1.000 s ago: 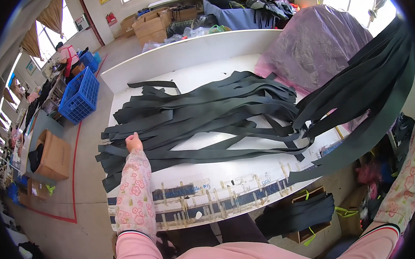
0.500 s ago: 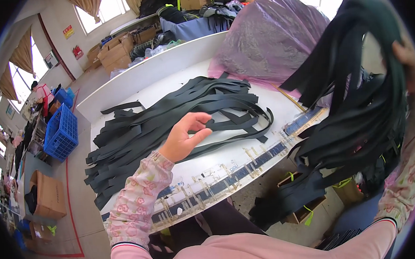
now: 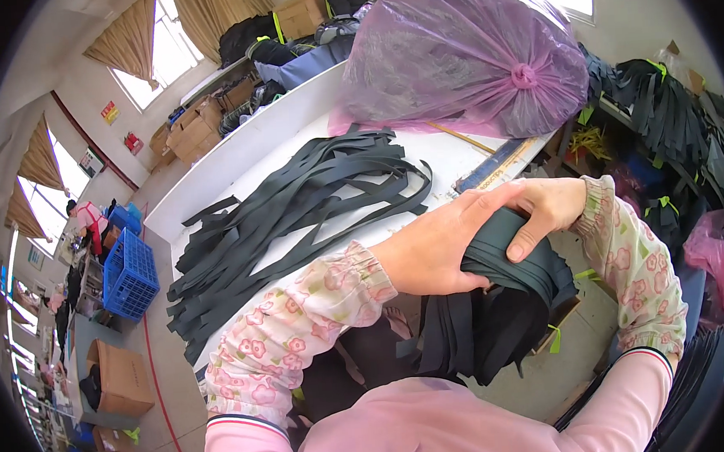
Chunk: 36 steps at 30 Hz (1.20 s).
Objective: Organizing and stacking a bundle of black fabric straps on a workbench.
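While both hands meet at the centre right of the frame, I judge the step in hand to be gathering a folded bundle of black straps (image 3: 499, 300) off the tabletop's near edge. My left hand (image 3: 438, 246) lies flat over the bundle's top with its fingers wrapped round the fold, and my right hand (image 3: 547, 206) pinches the same fold from the far side, thumb pressed down on the webbing; both hands are closed on it. The loose ends hang below the fold toward my lap. The next move, as I read it, calls for a firm squeeze so no layer slips out of the stack.

On the white tabletop (image 3: 274, 140), left of centre, a spread pile of strap lengths (image 3: 287, 214) lies well apart from the bundle. A tied purple plastic bag (image 3: 467, 54) fills the upper right, near my right hand, and crowds that side. A blue crate (image 3: 129, 273) stands on the floor at far left.
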Tool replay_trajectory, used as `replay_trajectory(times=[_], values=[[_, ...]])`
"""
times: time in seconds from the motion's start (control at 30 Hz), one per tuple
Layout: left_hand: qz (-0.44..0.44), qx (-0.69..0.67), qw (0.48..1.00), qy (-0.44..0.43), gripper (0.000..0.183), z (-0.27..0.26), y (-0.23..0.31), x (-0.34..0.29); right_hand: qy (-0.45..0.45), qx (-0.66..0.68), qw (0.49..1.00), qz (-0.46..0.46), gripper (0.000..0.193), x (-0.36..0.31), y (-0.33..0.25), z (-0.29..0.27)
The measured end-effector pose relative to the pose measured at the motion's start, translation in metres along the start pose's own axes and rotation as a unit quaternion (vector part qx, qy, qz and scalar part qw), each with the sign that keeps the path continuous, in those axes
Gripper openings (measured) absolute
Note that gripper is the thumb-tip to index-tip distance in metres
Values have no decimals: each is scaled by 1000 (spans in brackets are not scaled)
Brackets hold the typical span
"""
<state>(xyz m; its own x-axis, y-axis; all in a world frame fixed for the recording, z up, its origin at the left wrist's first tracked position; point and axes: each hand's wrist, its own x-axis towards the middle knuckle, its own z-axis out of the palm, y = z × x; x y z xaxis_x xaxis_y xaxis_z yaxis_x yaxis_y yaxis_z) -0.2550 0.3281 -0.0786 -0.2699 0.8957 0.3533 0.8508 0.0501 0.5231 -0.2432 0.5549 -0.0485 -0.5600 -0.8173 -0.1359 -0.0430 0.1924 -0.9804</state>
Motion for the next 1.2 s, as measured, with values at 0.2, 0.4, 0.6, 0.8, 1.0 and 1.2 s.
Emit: replay_trajectory(times=[0.2,0.4,0.6,0.8,1.0,1.2], values=[[-23,123,992,-12,114,23,31,-3,-21,-19,1000,3,47,-28,19,-2],[-1,224,970,95,99,22,29,1,93,104,989,-46,57,-43,29,19],[82,183,965,167,64,1,26,17,71,116,985,-107,70,-38,42,26],[125,316,925,172,52,-77,29,39,25,131,990,-36,66,-9,161,34],[54,274,932,231,41,-148,75,33,-10,323,941,101,54,6,334,108],[154,295,926,178,45,-143,66,41,81,-322,878,345,35,-34,372,54]])
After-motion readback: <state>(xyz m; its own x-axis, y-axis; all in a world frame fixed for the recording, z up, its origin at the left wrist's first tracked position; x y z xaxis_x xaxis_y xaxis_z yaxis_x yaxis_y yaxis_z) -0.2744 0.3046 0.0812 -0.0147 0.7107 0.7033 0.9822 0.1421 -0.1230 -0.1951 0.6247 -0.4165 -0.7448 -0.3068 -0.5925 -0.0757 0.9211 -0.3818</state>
